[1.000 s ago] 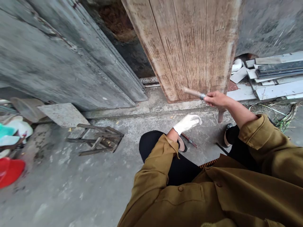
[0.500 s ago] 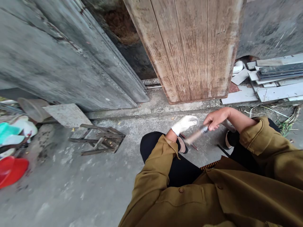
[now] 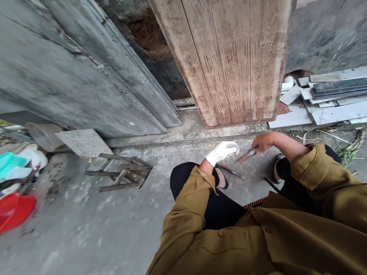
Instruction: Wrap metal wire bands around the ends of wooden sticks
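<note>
My left hand (image 3: pixel 220 152), in a white glove, hovers above my shoe with its fingers curled together. What it holds, if anything, cannot be made out. Bare and closed, my right hand (image 3: pixel 262 143) grips a hand tool (image 3: pixel 246 156) with a dark, shiny collar and a brownish end. Motion blurs that end, so its exact kind is unclear. The tool points down and left, toward the gloved fingers, with a small gap between. A thin reddish-brown stick-like piece (image 3: pixel 231 170) lies on the concrete below both hands, beside my shoe (image 3: pixel 221 178).
A wooden panel (image 3: pixel 229 68) leans against the wall ahead. Stacked white boards (image 3: pixel 338 110) lie right, near plant scraps (image 3: pixel 351 151). At left are a small wooden stool (image 3: pixel 122 173) on its side, a flat board (image 3: pixel 87 143), a clear bucket (image 3: pixel 46 135) and a red basin (image 3: pixel 17 210).
My right hand and its tool have shifted slightly right, away from my left hand, uncovering more of the stick-like piece. My left hand has stayed nearly still.
</note>
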A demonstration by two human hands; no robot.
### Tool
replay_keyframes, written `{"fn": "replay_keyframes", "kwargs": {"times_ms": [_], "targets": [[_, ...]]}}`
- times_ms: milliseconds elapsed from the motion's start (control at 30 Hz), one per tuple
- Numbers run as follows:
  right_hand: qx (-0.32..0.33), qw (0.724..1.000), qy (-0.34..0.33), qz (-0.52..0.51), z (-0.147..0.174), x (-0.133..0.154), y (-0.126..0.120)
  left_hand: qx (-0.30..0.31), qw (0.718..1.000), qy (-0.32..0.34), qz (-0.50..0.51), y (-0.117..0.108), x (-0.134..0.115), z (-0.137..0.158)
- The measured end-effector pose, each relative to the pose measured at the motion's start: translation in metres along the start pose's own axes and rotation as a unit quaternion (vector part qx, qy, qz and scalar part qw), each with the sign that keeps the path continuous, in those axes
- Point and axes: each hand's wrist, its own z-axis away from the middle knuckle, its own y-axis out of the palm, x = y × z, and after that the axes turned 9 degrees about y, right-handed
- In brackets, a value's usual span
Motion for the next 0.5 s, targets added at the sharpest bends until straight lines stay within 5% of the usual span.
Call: {"fn": "replay_keyframes", "kwargs": {"times_ms": [100, 167, 233, 333, 400, 500], "targets": [[0.183, 0.972, -0.098, -0.111, 0.008, 0.008, 0.005, -0.035, 0.999, -0.005, -0.011, -0.004, 0.005, -0.003], [0.193, 0.948, -0.167, -0.189, 0.017, 0.009, 0.001, -0.071, 0.997, 0.003, -0.020, -0.004, 0.011, -0.006], [0.124, 0.930, -0.226, -0.264, 0.026, 0.008, -0.007, -0.105, 0.994, 0.010, -0.020, -0.003, 0.016, -0.009], [-0.080, 0.891, -0.248, -0.372, 0.032, 0.001, -0.018, -0.071, 0.997, -0.008, 0.008, 0.003, 0.020, -0.010], [-0.208, 0.873, -0.186, -0.399, 0.027, -0.005, -0.022, -0.015, 0.999, -0.016, 0.026, 0.008, 0.019, -0.009], [-0.312, 0.910, -0.012, -0.272, 0.012, -0.009, -0.022, 0.026, 0.999, -0.009, 0.046, 0.012, 0.014, -0.007]]}}
